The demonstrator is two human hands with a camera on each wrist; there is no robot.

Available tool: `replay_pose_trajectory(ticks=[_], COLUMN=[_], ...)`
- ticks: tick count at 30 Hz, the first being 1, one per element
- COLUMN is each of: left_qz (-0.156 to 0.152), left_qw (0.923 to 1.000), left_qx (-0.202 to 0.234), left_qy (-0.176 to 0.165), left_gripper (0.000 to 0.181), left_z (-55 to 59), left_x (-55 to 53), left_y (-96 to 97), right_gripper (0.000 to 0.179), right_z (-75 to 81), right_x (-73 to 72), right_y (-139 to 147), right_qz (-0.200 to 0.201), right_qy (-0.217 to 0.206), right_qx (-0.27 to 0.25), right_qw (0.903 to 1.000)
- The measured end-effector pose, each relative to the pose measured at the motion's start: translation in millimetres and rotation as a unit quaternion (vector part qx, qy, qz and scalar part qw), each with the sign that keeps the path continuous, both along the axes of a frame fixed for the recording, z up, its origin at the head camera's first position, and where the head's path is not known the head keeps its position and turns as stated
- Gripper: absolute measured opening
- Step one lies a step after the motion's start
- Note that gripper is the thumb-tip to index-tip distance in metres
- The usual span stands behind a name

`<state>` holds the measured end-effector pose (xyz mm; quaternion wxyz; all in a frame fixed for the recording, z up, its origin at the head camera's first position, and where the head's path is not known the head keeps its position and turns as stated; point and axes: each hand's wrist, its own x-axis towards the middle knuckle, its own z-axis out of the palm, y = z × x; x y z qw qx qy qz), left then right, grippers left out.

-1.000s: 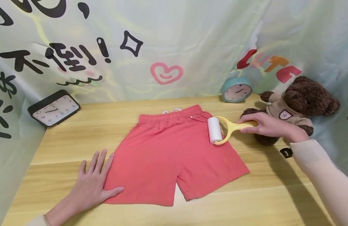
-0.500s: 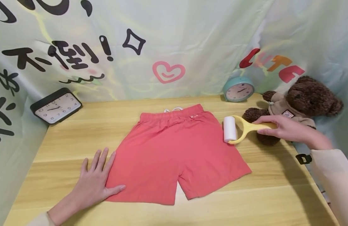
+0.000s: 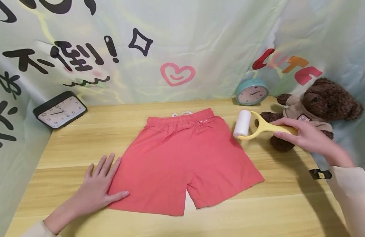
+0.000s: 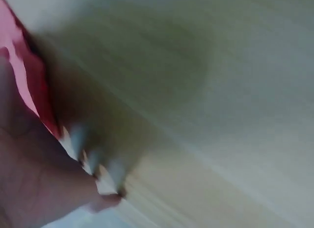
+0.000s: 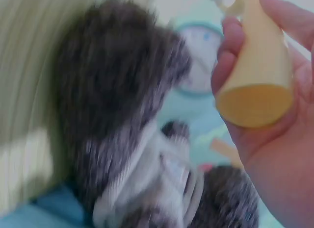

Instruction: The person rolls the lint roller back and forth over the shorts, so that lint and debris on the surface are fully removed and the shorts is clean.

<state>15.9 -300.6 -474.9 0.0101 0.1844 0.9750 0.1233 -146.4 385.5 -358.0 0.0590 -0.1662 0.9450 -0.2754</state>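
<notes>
My white roller (image 3: 243, 123) has moved from over the red shorts (image 3: 170, 154), flat mid-table (image 3: 223, 217), to their right-hand border, so that pass looks finished. My hands are well apart: the left (image 3: 94, 191), fingers spread, rests towards the table's left edge, thumb on the cloth; the right (image 3: 306, 136) grips the yellow handle (image 3: 269, 126) near the far right corner.

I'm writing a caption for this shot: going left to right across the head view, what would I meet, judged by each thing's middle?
Black-framed clock → left hand → red shorts → yellow-handled roller → right hand. Left out for overlapping: teal clock, teddy bear.
</notes>
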Motion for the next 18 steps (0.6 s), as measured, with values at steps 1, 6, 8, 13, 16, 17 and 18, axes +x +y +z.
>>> replay_pose_trajectory(ticks=[1, 6, 8, 13, 16, 17, 18], left_qz=[0.001, 0.008, 0.005, -0.016, -0.029, -0.032, -0.035], left_qw=[0.9999, 0.9983, 0.9979, 0.9979, 0.9978, 0.9977, 0.9975], left_qx=[0.009, 0.037, 0.042, 0.046, 0.048, 0.050, 0.052], left_qy=[-0.008, -0.043, -0.050, -0.043, -0.035, -0.034, -0.033], left_gripper=[0.120, 0.116, 0.114, 0.116, 0.120, 0.120, 0.121], left_z=[1.5, 4.9, 4.8, 3.8, 2.6, 2.8, 2.7], left_x=[-0.4, -0.3, -0.1, 1.6, 1.2, 0.6, -0.1], left_y=[-3.4, -23.9, -31.6, -47.5, -52.6, -53.3, -54.0], right_gripper=[0.028, 0.030, 0.032, 0.035, 0.034, 0.033, 0.033], right_z=[0.7, -5.6, -12.6, -32.0, -38.5, -39.6, -40.4], right_x=[2.6, 17.0, 22.4, 33.6, 40.1, 42.4, 44.7], right_y=[-6.1, -41.4, -57.4, -99.6, -122.5, -129.5, -136.2], right_qz=[-0.005, 0.000, 0.017, 0.051, 0.057, 0.059, 0.061], right_qy=[0.002, 0.038, 0.058, 0.065, 0.069, 0.071, 0.072], right_qx=[-0.008, -0.053, -0.078, -0.131, -0.133, -0.132, -0.132], right_qw=[1.0000, 0.9979, 0.9951, 0.9879, 0.9871, 0.9870, 0.9868])
